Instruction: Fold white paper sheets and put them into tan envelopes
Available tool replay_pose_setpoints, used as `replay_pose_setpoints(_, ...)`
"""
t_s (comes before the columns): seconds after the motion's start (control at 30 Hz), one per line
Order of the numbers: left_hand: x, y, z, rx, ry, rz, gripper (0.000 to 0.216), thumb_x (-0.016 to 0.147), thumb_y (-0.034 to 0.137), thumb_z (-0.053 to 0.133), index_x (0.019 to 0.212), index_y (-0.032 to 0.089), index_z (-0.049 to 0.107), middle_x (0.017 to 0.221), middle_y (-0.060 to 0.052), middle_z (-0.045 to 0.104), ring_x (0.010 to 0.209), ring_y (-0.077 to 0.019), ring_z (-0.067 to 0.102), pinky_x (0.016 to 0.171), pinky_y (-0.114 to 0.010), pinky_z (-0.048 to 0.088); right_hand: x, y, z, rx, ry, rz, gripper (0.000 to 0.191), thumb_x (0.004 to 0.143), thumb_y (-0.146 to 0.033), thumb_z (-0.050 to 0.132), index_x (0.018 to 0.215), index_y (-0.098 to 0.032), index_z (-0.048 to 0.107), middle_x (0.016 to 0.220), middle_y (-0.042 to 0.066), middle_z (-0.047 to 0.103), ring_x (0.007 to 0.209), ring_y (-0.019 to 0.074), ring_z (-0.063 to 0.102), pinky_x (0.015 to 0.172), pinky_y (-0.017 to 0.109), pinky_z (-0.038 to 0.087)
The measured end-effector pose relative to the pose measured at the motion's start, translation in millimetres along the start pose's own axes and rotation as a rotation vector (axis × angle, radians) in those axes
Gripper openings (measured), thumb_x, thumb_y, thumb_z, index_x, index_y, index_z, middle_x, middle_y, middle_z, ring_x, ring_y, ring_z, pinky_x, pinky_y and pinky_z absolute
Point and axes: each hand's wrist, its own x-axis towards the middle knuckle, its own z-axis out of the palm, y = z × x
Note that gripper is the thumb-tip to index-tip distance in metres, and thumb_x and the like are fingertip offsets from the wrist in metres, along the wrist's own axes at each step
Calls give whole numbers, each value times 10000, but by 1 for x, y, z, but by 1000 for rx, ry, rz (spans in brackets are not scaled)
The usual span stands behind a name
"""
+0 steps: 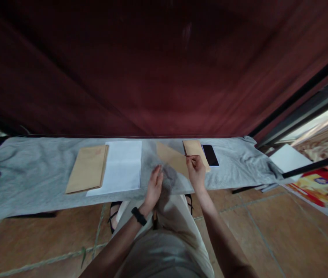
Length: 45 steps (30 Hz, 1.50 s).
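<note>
My right hand (196, 170) pinches the edge of a brown envelope (172, 157), which is held at a slant over the grey cloth. My left hand (154, 185), with a black band on the wrist, is open just left of that envelope, fingers stretched out and holding nothing. Another brown envelope (193, 146) lies behind my right hand and is partly hidden by it. Left of my left hand are white paper sheets (124, 166). A stack of brown envelopes (87, 168) overlaps their left side.
A phone with a dark screen (210, 155) lies at the right. Grey cloth (45, 162) covers the narrow surface, and a dark red curtain (158, 85) hangs behind it. At the far right are a dark metal frame (305, 108) and a red and yellow printed package (323, 189).
</note>
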Motion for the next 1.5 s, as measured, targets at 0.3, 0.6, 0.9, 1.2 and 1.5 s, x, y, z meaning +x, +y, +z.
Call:
replay_pose_setpoints(0.3, 31, 3, -10, -779, -95, -614, 385, 858, 507, 681, 1060, 179, 675, 913, -98, 760, 779, -198, 732, 674, -310, 588, -56, 20, 39, -504, -412, -539, 172, 1028, -189, 492, 1053, -214, 660, 1063, 98, 748, 969, 218, 713, 899, 367, 583)
replay_pose_setpoints(0.6, 48, -13, -3, -510, -72, -473, 271, 536, 226, 776, 778, 158, 675, 734, -42, 730, 681, -177, 681, 607, -253, 501, -94, 40, 52, -353, -568, -518, 288, 1017, -269, 520, 1277, -212, 629, 1292, 102, 685, 1240, 236, 627, 1115, 449, 513)
replay_pose_setpoints(0.9, 91, -25, -22, -125, 55, -336, 377, 662, 124, 665, 1033, 187, 670, 829, -28, 739, 792, -205, 711, 735, -302, 551, -71, 76, 24, -376, -364, -311, 404, 1042, -265, 410, 1383, -191, 614, 1401, 124, 635, 1331, 238, 573, 1127, 476, 494)
replay_pose_setpoints(1.2, 79, -22, -29, 305, 15, -184, 474, 794, 118, 620, 1259, 205, 610, 934, -65, 716, 959, -258, 704, 916, -377, 534, -75, 76, 28, -525, -444, -340, 385, 1036, -293, 471, 1378, -214, 629, 1427, 83, 631, 1343, 237, 561, 1176, 468, 420)
replay_pose_setpoints(1.5, 73, -22, -29, 631, -199, 349, 435, 919, 116, 448, 1316, 172, 615, 1472, -150, 536, 1409, -295, 472, 1182, -475, 398, -79, 78, 30, -541, -427, -345, 326, 997, -241, 518, 1275, -199, 682, 1380, 95, 659, 1294, 233, 595, 1175, 469, 402)
